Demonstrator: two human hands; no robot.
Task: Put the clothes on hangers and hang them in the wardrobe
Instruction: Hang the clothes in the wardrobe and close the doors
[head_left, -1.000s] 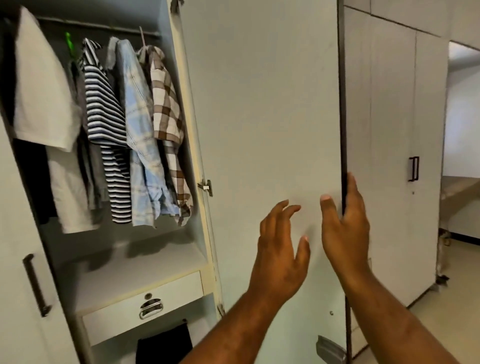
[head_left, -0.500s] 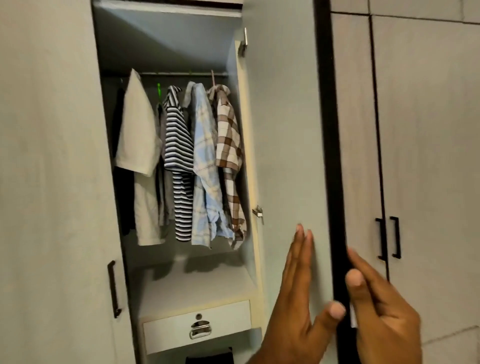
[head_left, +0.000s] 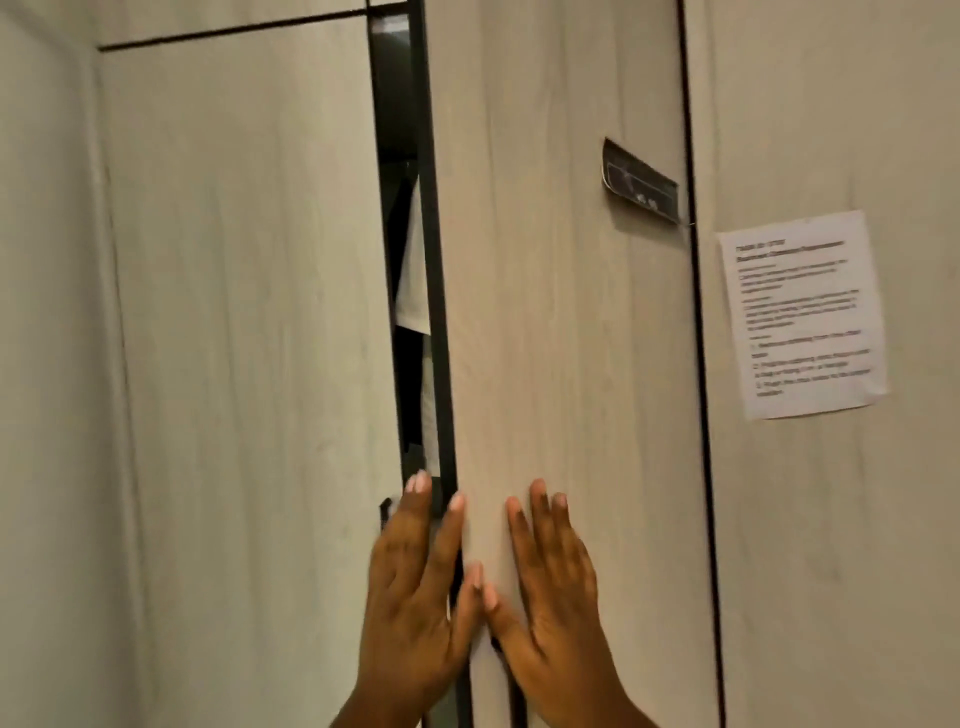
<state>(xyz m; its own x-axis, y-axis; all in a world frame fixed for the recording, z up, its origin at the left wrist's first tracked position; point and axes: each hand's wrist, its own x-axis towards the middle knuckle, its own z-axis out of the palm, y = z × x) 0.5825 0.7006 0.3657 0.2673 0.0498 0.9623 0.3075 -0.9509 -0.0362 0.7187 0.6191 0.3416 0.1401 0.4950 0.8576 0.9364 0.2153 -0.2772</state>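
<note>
Both hands lie flat on the door fronts, low in view.

- Left hand (head_left: 415, 582): fingers straight and spread. It spans the dark edge of the right door (head_left: 561, 322), with the thumb on that door's face.
- Right hand (head_left: 550, 587): palm flat on the right door, just right of the left hand, thumb tips nearly touching.
- Grip: apart on both hands, clamped on nothing.
- Clothes (head_left: 413, 280): a pale strip shows through the narrow gap (head_left: 397, 171) between the left door (head_left: 249, 322) and the right door. They are inside, above and far behind the hands.
- Other: a paper notice (head_left: 802, 312) on the far-right panel and a curled sticker (head_left: 641, 187) on the right door.

Key relation: the gap runs vertically, up and left of both palms, and the left hand is nearer it.

Judgement: hanging looks done, and what remains is a push straight away to seat the door. The left fingers over the gap risk a pinch.
</note>
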